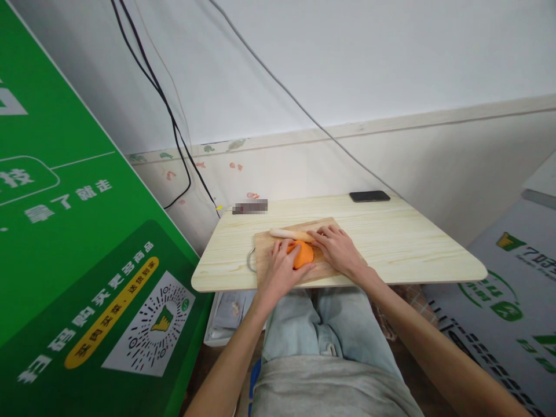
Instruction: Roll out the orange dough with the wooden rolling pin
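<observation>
A wooden cutting board (324, 226) lies near the table's front edge, with a metal loop handle at its left. On it is a smooth, flattish orange piece of what looks like dough (305, 255). My left hand (282, 267) grips this piece from the left, thumb on the near side and fingers over the top. Just behind it, a pale wooden rolling pin (284, 234) lies across the board. The fingers of my right hand (337, 249) are closed over the pin's right end, which they hide, close beside the dough.
The light wood table (412, 243) stands against a white wall. A black phone (369, 196) lies at its back right, and a blurred-out dark object (250, 207) at its back left. Cables (167, 104) hang at left. A green printed panel (87, 231) borders the left side.
</observation>
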The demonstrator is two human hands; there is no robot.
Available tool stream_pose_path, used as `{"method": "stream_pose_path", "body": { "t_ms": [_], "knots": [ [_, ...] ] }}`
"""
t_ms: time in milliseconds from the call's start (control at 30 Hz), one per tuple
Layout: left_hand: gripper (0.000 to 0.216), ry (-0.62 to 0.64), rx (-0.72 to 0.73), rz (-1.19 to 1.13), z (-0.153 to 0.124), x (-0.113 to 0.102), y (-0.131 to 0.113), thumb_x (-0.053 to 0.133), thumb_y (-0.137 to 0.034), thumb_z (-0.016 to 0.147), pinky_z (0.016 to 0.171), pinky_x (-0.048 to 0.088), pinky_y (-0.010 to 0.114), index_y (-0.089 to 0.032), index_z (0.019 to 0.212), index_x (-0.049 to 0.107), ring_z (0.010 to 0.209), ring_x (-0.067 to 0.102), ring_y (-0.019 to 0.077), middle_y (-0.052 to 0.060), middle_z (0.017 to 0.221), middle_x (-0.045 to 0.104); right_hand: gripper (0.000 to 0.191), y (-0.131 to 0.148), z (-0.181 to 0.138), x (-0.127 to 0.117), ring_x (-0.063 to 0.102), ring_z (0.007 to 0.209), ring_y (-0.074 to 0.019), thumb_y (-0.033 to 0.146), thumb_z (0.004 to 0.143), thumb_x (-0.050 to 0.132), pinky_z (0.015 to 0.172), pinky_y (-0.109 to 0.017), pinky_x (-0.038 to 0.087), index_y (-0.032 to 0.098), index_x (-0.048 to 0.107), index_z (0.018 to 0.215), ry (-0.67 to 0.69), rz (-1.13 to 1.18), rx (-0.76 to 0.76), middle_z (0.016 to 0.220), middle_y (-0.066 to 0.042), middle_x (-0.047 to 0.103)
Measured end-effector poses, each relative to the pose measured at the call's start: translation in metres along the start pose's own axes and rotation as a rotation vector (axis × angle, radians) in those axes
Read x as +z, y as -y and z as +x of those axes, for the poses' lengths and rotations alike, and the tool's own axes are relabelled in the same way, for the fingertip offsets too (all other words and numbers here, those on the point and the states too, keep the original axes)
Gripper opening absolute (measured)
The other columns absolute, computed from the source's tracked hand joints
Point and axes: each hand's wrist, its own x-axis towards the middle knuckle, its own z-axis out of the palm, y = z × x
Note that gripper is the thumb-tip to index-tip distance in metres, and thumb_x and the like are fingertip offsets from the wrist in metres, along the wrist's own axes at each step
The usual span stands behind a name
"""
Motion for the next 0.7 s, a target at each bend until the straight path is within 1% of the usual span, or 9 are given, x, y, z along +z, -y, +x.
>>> {"method": "stream_pose_path", "body": {
  "t_ms": [100, 200, 400, 567, 700],
  "knots": [
    [0.043, 0.009, 0.002, 0.012, 0.001, 0.000, 0.000, 0.081, -0.051, 0.095, 0.115, 0.049, 0.054, -0.023, 0.128, 0.074, 0.130, 0.056, 0.0353, 0.011, 0.139, 0.066, 0.040, 0.002, 0.000, -0.005, 0.061, 0.106, -0.0292, 0.024, 0.111, 0.051, 0.095, -0.040, 0.048, 0.021, 0.069, 0.147, 0.012, 0.034, -0.054, 0.116, -0.014, 0.073],
    [0.041, 0.017, 0.006, 0.019, 0.001, -0.001, 0.000, 0.080, -0.052, 0.096, 0.115, 0.048, 0.054, -0.024, 0.126, 0.075, 0.131, 0.056, 0.0355, 0.011, 0.140, 0.067, 0.044, 0.002, -0.001, -0.007, 0.061, 0.106, -0.0293, 0.019, 0.108, 0.052, 0.093, -0.039, 0.050, 0.020, 0.067, 0.149, 0.021, 0.067, -0.099, 0.113, -0.014, 0.071],
    [0.040, 0.006, 0.002, 0.029, 0.001, 0.002, 0.002, 0.079, -0.053, 0.096, 0.116, 0.047, 0.053, -0.025, 0.125, 0.077, 0.132, 0.056, 0.0356, 0.010, 0.141, 0.067, 0.045, -0.010, 0.006, -0.004, 0.060, 0.106, -0.0286, 0.023, 0.110, 0.049, 0.092, -0.038, 0.051, 0.021, 0.066, 0.152, 0.071, 0.111, -0.122, 0.118, -0.014, 0.071],
    [0.037, 0.004, 0.006, 0.026, 0.001, 0.005, 0.004, 0.079, -0.052, 0.097, 0.117, 0.048, 0.052, -0.024, 0.121, 0.078, 0.131, 0.056, 0.0354, 0.010, 0.139, 0.067, 0.046, -0.022, 0.011, -0.006, 0.060, 0.109, -0.0290, 0.025, 0.111, 0.048, 0.098, -0.042, 0.051, 0.021, 0.067, 0.153, 0.091, 0.226, -0.183, 0.120, -0.015, 0.071],
    [0.037, 0.009, 0.013, 0.021, 0.001, 0.004, 0.004, 0.078, -0.052, 0.098, 0.116, 0.049, 0.052, -0.023, 0.120, 0.078, 0.130, 0.056, 0.0355, 0.010, 0.139, 0.067, 0.047, -0.026, 0.014, -0.007, 0.059, 0.109, -0.0283, 0.025, 0.110, 0.049, 0.097, -0.043, 0.051, 0.023, 0.068, 0.153, 0.093, 0.304, -0.201, 0.120, -0.014, 0.071]
  ]
}}
